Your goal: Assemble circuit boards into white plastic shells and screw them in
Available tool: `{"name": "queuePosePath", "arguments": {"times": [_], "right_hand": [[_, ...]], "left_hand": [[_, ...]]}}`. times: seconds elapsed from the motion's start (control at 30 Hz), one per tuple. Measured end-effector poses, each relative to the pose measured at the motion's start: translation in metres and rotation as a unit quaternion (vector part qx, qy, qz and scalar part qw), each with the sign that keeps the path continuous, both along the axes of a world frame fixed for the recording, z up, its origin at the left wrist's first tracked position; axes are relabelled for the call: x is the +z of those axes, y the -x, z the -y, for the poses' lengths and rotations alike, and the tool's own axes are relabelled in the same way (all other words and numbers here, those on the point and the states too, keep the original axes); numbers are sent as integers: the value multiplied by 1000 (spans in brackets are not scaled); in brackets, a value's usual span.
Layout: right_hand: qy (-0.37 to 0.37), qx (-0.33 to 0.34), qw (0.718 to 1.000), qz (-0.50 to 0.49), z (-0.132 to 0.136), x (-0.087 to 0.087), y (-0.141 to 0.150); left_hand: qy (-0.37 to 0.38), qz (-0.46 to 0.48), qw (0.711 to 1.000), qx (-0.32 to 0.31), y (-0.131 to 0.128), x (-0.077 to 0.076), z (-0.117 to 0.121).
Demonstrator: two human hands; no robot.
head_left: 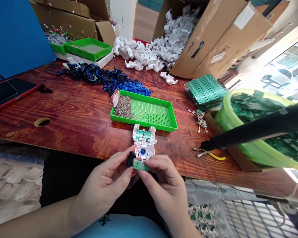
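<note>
One wooden surface (74, 109) carried one green tray (151, 110) at twelve o'clock. Nearer, the left hand (106, 183) and the right hand (164, 183) were both pinching narrowly. Between them and the tray were two white shell parts (149, 152). The left hand held one black piece (130, 159); the right, one green board (140, 165), at four o'clock of this piece.

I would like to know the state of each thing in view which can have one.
Left hand: pinching the black part.
Right hand: pinching the small board.
White shell: open, circuit board in its far half.
Near tray: partly filled, metal pieces at its left end.
Right carton: open, white parts spilling out.
Tub: filled with green pieces.
Green sheets: stacked.
</note>
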State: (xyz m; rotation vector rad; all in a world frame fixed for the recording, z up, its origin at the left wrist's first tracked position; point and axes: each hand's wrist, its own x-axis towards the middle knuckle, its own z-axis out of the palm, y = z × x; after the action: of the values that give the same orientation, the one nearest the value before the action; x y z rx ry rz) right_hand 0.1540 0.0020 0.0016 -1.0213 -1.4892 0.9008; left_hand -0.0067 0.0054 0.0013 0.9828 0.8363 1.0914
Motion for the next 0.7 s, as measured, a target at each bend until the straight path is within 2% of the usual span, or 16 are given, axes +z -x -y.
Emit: {"name": "queuePosePath", "arguments": {"times": [0.17,0.37,0.7], "right_hand": [[-6,-33,999,-14,-2,0,1],[-5,0,1000,-1,-3,3,0],[-14,-8,1000,2,-3,2,-3]], "left_hand": [[-4,19,1000,-17,-1,2,-1],[-34,5,999,-6,-2,1,1],[-91,-143,985,-29,6,-3,4]]}}
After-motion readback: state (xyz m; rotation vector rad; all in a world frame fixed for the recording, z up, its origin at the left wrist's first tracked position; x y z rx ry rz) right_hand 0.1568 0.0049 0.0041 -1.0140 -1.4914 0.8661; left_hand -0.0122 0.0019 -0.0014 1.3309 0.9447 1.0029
